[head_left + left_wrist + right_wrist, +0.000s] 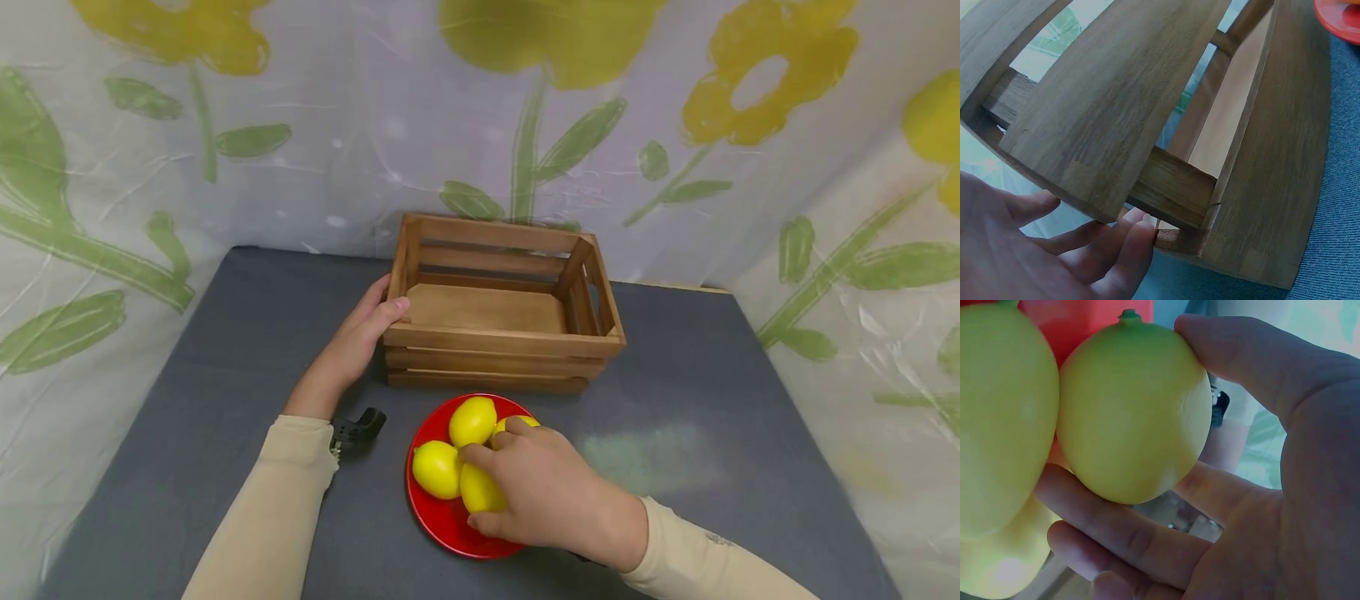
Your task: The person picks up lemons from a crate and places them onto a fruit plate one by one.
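A slatted wooden crate (pixel 495 340) stands at the back of the table with nothing in it. My left hand (pixel 358 333) holds its left end, thumb at the top rim; in the left wrist view the fingertips (pixel 1138 237) reach the slats' edges. In front of the crate lies a red plate (pixel 450 527) with several yellow lemons. My right hand (pixel 547 487) grips the nearest lemon (pixel 480 490) between thumb and fingers. Seen from the right wrist, this lemon (pixel 1135 412) has a green stem tip and sits against another lemon (pixel 1004 419).
Two lemons (pixel 472 421) (pixel 437 469) lie at the plate's far and left sides, and another lemon (pixel 517 422) is partly behind my right hand. A dark grey cloth (pixel 675 517) covers the table. Behind hangs a flower-patterned curtain (pixel 322 167).
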